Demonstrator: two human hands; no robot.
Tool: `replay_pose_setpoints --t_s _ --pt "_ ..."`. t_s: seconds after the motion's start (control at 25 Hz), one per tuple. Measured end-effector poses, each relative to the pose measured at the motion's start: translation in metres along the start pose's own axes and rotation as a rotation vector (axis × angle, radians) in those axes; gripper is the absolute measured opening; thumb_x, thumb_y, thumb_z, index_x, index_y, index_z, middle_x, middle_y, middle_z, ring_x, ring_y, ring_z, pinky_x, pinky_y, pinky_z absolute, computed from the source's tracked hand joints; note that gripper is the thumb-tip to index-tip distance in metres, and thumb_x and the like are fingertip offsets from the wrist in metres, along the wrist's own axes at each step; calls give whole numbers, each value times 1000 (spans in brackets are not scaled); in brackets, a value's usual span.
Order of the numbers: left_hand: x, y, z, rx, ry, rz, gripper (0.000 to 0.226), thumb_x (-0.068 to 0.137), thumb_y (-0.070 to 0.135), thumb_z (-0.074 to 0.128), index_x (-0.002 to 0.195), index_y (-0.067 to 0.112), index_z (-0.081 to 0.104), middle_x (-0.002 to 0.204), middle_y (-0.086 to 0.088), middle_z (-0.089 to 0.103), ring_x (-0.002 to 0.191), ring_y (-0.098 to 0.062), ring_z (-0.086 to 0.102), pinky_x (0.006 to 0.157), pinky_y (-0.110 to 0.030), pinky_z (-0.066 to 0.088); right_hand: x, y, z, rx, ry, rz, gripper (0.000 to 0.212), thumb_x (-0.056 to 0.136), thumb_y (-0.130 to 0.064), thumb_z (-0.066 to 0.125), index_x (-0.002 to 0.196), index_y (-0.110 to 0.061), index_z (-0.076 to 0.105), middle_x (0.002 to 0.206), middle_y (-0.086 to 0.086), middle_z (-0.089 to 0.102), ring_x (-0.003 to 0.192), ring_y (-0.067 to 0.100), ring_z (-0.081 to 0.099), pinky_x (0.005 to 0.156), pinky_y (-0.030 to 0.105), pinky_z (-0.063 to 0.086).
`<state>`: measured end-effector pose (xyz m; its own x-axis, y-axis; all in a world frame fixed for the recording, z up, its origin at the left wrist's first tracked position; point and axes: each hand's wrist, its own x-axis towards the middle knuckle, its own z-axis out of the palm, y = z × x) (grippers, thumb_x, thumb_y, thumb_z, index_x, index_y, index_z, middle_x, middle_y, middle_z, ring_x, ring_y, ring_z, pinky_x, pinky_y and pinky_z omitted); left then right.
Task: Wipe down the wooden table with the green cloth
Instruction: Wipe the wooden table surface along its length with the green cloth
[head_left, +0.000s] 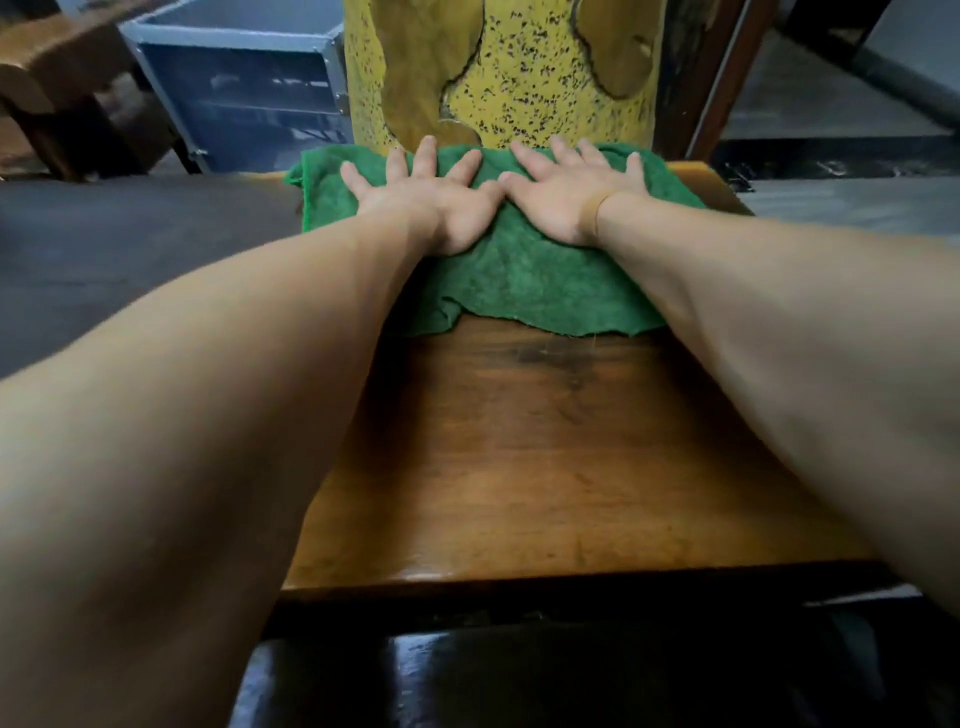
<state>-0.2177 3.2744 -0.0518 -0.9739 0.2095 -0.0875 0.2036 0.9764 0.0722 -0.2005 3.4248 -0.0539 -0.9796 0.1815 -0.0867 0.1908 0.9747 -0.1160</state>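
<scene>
With the green cloth (524, 270) spread across the far end of the wooden worktop (545, 467), both hands lie flat on it, side by side, thumbs almost touching. Left hand (426, 200): fingers straight and splayed, palm pressing down, nothing gripped. Right hand (569, 197): same, fingers fanned, a tan band (595, 208) at the wrist. Cloth's far edge lies at the worktop's far edge, just in front of a yellow speckled pillar (498, 67); its left corner overhangs the side.

Judgement: stroke stands at its farthest reach. Near half of the worktop lies bare, with a dark smudge (556, 358) just below the cloth's near hem.

Notes for doing it well:
- Keep palms flat and weight even so the cloth slides, not bunches.
- Draw straight back toward the body, over the smudge.
- Near hem is rumpled; smooth it or it folds under.
- Overlap the strokes and include the side margins.
</scene>
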Motion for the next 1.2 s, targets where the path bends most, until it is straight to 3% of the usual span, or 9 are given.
replay_pose_setpoints --t_s 0.4,0.68,0.88,1.2 --pt "0 61 6 8 0 56 68 94 70 12 157 47 3 167 1 -14 152 -33 -15 107 -77 -12 -7 72 -10 -9 19 28 65 94 -74 14 155 -53 8 168 -8 3 154 23 -2 120 61 -3" --pt "-26 70 7 -16 -34 108 71 91 75 11 156 48 1 167 1 -17 152 -33 -18 105 -80 -11 -36 89 -12 5 -31 33 64 95 -73 14 155 -52 3 167 -10 -7 154 20 -8 120 61 -1" --pt "-92 64 12 -34 -38 152 72 90 77 8 156 49 0 168 2 -10 153 -34 -12 107 -78 -9 -114 83 -4 1 -44 81 64 95 -72 12 155 -51 0 167 -8 -13 153 19 -12 120 60 -1" --pt "-302 46 26 0 -76 192 73 91 75 6 156 43 -10 167 -4 -17 152 -34 -17 110 -74 -5 -327 58 7 -17 -100 81 65 95 -72 12 152 -53 -11 165 -7 -22 151 21 -22 118 60 -10"
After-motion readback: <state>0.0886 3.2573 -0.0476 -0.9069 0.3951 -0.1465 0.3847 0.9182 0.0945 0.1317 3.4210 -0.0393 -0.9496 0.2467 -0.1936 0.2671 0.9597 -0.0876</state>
